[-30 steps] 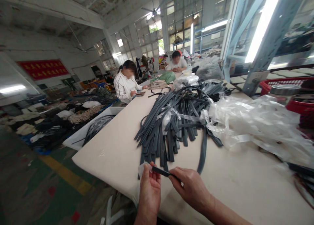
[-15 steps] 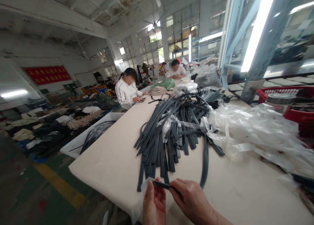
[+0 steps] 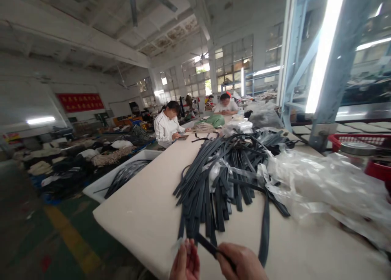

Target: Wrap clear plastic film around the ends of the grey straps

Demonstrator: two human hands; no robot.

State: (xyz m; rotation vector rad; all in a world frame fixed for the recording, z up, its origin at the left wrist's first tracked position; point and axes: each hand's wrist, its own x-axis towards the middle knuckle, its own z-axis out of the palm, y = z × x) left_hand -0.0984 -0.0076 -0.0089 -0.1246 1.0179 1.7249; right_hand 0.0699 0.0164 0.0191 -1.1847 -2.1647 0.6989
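At the bottom edge, my right hand (image 3: 241,265) grips the end of a dark grey strap (image 3: 207,246) that loops back up the table. My left hand (image 3: 185,263) pinches a thin clear plastic film (image 3: 177,244) at that strap's tip. Both hands are partly cut off by the frame. Just beyond them lies a large pile of the same dark straps (image 3: 222,170) on the pale table (image 3: 143,211).
Crumpled clear plastic (image 3: 320,186) covers the table's right side, with a red basket (image 3: 375,168) behind it. A white tub of straps (image 3: 122,176) stands at the table's left. Two other people sit working at the far end. Piles of material lie on the floor at left.
The camera has tilted upward, so my hands have slid down to the frame's bottom edge. They still hold the strap end and film between them.
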